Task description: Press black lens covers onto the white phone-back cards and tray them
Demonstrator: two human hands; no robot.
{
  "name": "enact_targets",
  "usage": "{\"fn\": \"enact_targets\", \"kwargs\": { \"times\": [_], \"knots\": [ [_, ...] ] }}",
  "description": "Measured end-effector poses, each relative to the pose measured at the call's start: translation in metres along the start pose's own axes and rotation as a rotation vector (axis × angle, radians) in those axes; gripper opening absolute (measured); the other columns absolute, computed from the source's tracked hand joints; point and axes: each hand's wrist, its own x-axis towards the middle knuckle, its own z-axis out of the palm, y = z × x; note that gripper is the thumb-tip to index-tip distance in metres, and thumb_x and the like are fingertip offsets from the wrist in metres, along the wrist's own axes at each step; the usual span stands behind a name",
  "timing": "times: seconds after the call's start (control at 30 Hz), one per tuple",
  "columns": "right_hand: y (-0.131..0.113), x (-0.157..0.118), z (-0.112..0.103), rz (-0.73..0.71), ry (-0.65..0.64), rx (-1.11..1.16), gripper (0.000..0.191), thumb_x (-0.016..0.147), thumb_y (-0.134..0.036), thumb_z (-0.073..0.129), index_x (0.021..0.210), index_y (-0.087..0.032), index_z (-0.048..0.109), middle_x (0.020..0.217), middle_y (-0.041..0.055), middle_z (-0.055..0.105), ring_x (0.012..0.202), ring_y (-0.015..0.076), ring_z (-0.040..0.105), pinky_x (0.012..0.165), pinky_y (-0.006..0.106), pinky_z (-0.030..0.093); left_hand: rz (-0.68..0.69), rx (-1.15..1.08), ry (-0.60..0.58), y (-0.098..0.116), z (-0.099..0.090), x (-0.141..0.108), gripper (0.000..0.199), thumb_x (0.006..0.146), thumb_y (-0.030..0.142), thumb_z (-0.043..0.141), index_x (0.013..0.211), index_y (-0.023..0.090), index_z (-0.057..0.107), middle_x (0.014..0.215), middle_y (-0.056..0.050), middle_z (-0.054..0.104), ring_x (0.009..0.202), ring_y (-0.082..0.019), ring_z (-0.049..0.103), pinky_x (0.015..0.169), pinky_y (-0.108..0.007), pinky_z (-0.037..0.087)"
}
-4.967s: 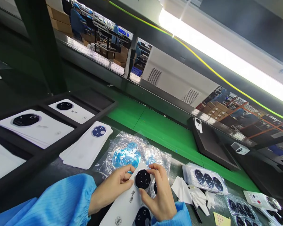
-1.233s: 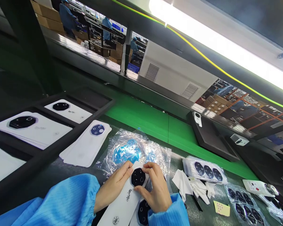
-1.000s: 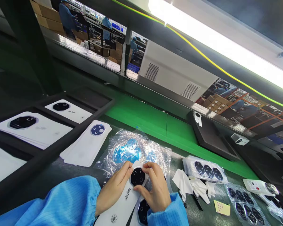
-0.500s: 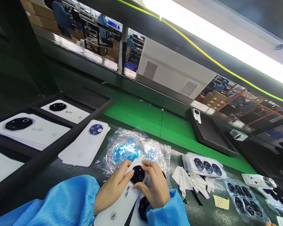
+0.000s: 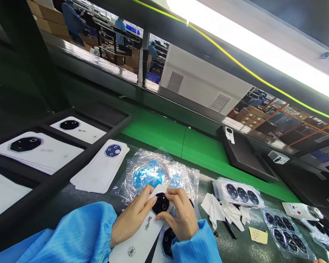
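The left hand (image 5: 133,216) and right hand (image 5: 181,221) hold a white backing card (image 5: 142,233) at the bottom centre of the view. The fingers (image 5: 147,199) of the left hand curl closely around the card's upper left edge, while the fingers (image 5: 166,216) of the right hand press against the lower rim of a black camera lens cover (image 5: 160,203). This cover lies on the card's upper end, between the two hands, and the fingertips partly hide its outline. The card's printed marks are too small to read. Below the right hand, the palm and a blue sleeve (image 5: 194,246) partly hide a second lens cover (image 5: 167,241). Just beyond the hands, a clear plastic bag (image 5: 146,175) containing blue film lies on the table (image 5: 71,191). To the left are a stack of white cards (image 5: 100,173) and a dark compartment tray (image 5: 98,141). To the right lie white wipes (image 5: 212,215), a bagged lens sheet (image 5: 237,193) and a yellow note (image 5: 258,235). A green strip (image 5: 153,133) runs along the table's far side.
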Motion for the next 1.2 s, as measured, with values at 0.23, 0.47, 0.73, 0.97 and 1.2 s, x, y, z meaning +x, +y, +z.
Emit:
{"fn": "enact_targets", "kwargs": {
  "times": [0.23, 0.47, 0.73, 0.97, 1.2],
  "knots": [
    [-0.002, 0.001, -0.001, -0.004, 0.026, -0.021, 0.034, 0.081, -0.034, 0.070, 0.107, -0.019, 0.053, 0.097, 0.0103, 0.060, 0.089, 0.0244, 0.064, 0.070, 0.036, 0.057, 0.058, -0.038, -0.125, -0.010, -0.004, 0.000, 0.022, 0.088, 0.045, 0.042, 0.099, 0.026, 0.046, 0.099, -0.004, 0.061, 0.097, -0.025, 0.058, 0.087, -0.033, 0.046],
    [-0.001, 0.002, -0.003, 0.027, -0.011, 0.021, 0.034, 0.079, -0.037, 0.072, 0.101, -0.020, 0.053, 0.095, 0.0084, 0.059, 0.088, 0.0239, 0.063, 0.068, 0.036, 0.057, 0.064, -0.065, -0.133, -0.013, -0.004, 0.002, 0.025, 0.088, 0.046, 0.041, 0.100, 0.025, 0.046, 0.099, -0.004, 0.061, 0.094, -0.024, 0.058, 0.086, -0.034, 0.046],
    [-0.004, 0.009, -0.005, 0.013, 0.032, 0.044, 0.036, 0.076, -0.042, 0.074, 0.095, -0.020, 0.053, 0.090, 0.0072, 0.058, 0.082, 0.0228, 0.064, 0.063, 0.034, 0.056, 0.031, -0.066, -0.121, -0.012, -0.005, 0.003, 0.030, 0.086, 0.051, 0.044, 0.098, 0.024, 0.050, 0.093, -0.003, 0.060, 0.095, -0.025, 0.055, 0.081, -0.032, 0.047],
    [-0.003, 0.013, -0.013, 0.060, 0.024, 0.181, 0.031, 0.080, -0.045, 0.069, 0.096, -0.020, 0.059, 0.091, 0.0079, 0.062, 0.082, 0.0218, 0.065, 0.065, 0.032, 0.056, 0.020, -0.107, -0.106, -0.012, -0.004, 0.002, 0.029, 0.085, 0.051, 0.047, 0.096, 0.024, 0.051, 0.086, -0.002, 0.059, 0.092, -0.025, 0.056, 0.079, -0.032, 0.047],
    [-0.005, 0.002, -0.005, 0.652, 0.070, 0.742, 0.033, 0.088, -0.050, 0.056, 0.099, -0.020, 0.063, 0.066, -0.0007, 0.062, 0.055, 0.0145, 0.061, 0.054, 0.027, 0.052, 0.048, -0.138, -0.125, 0.006, -0.010, 0.002, 0.029, 0.087, 0.052, 0.043, 0.091, 0.024, 0.045, 0.097, -0.002, 0.057, 0.098, -0.022, 0.055, 0.089, -0.033, 0.046]
  ]
}}
